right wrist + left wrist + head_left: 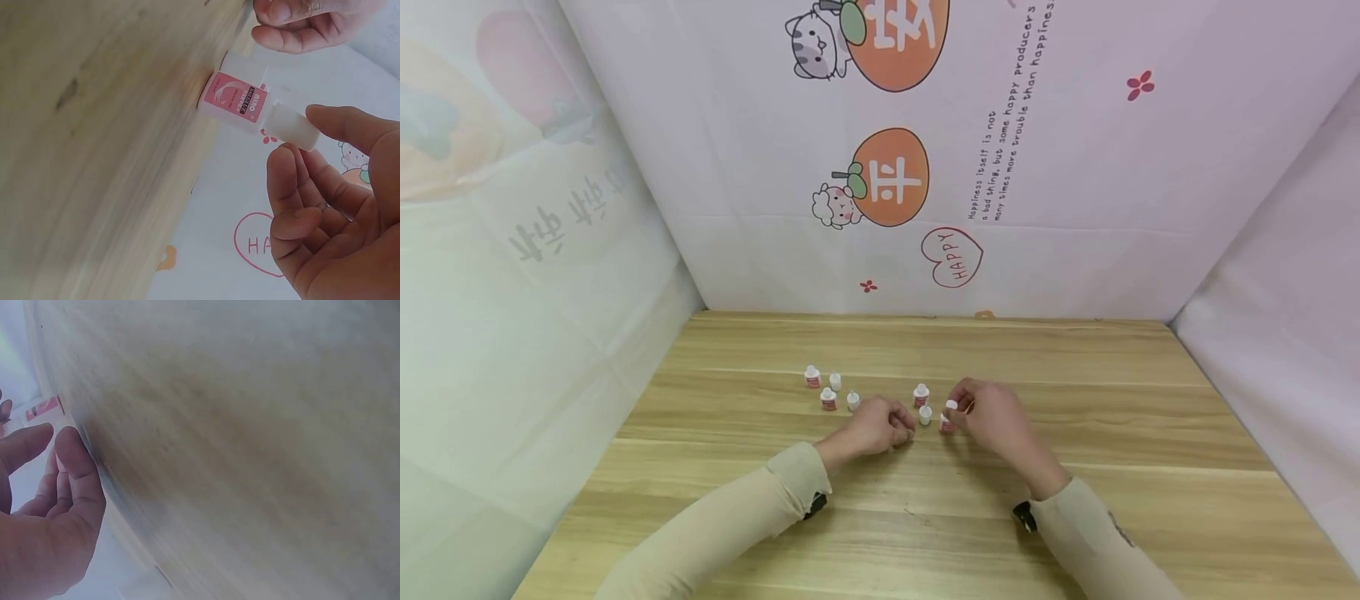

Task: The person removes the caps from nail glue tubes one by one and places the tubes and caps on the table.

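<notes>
My right hand point(996, 417) pinches the white cap point(292, 127) of a small nail glue bottle point(232, 103) between thumb and fingertips. The bottle stands upright on the table, its pink label showing in the right wrist view. My left hand point(876, 425) is low over the wood with fingers loosely bent. Thumb and forefinger stand slightly apart in the left wrist view, with nothing between them. Between the hands are another pink-labelled bottle point(921, 396) and a small white piece point(925, 415) with a narrow top.
Left of centre stand two more pink-labelled bottles point(812, 378) point(828, 401), each beside a small white piece point(835, 382) point(853, 402) with a thin tip. The wood-grain table point(910, 533) meets a printed cloth wall point(1060, 267) behind, with pale cloth at both sides.
</notes>
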The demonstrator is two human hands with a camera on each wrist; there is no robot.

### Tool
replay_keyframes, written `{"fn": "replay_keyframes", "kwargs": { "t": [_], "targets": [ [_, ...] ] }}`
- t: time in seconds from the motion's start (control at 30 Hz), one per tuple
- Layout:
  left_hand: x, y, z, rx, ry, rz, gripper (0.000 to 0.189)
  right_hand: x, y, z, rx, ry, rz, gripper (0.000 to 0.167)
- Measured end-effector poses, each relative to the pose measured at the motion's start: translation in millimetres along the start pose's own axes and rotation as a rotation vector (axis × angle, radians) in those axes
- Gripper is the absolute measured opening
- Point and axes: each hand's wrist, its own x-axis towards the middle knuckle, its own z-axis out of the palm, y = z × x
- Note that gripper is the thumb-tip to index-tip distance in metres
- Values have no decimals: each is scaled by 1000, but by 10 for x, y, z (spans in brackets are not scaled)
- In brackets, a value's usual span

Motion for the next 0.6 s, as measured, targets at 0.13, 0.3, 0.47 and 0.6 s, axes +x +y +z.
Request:
{"fn": "replay_keyframes", "kwargs": {
  "t": [0.13, 0.3, 0.47, 0.6],
  "targets": [
    [5, -22, 4, -1, -1, 10, 8, -22, -27, 22, 11, -8, 0, 13],
    [8, -46, 4, -36, -1, 4, 8, -33, -47, 51, -9, 9, -25, 13],
    [14, -54, 18, -99, -9, -19, 7, -33, -80, 62, -4, 7, -21, 14],
    [10, -49, 31, -175, -28, -54, 9, -35, -118, 72, 5, 0, -17, 13]
  ]
}}
